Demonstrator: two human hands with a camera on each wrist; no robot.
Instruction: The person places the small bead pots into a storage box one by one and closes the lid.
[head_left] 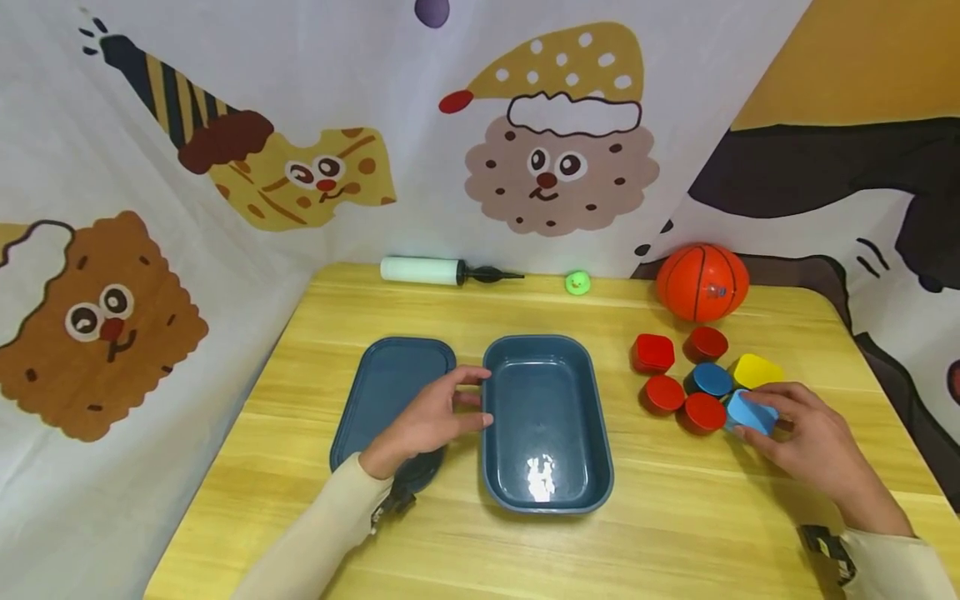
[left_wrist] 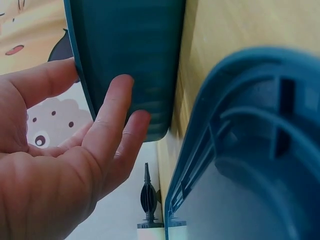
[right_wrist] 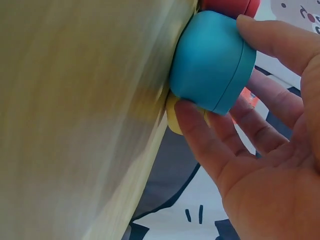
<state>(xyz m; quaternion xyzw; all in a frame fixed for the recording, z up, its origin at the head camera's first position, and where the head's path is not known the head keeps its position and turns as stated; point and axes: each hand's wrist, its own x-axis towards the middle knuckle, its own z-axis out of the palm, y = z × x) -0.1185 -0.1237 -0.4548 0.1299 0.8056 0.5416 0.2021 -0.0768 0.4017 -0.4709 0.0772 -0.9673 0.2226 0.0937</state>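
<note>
My right hand (head_left: 817, 437) pinches a small light-blue box (head_left: 752, 412) between thumb and fingers. In the right wrist view, a seam like a lid line runs round this light-blue box (right_wrist: 212, 60), which touches the table. Close beside it stand a yellow box (head_left: 756, 372), a dark-blue round box (head_left: 709, 380) and several red ones (head_left: 703, 414). My left hand (head_left: 438, 408) is at the left wall of an empty dark-blue tub (head_left: 547, 492), fingers loosely bent, fingertips at its outer side. The left wrist view shows this tub (left_wrist: 125, 50) beyond the fingers.
A matching dark-blue lid (head_left: 390, 383) lies left of the tub, partly under my left forearm. Along the back edge of the wooden table (head_left: 675, 533) are a white hand pump (head_left: 423, 270), a green toy duck (head_left: 577, 283) and an orange basketball-patterned ball (head_left: 702, 283). A printed cloth hangs behind.
</note>
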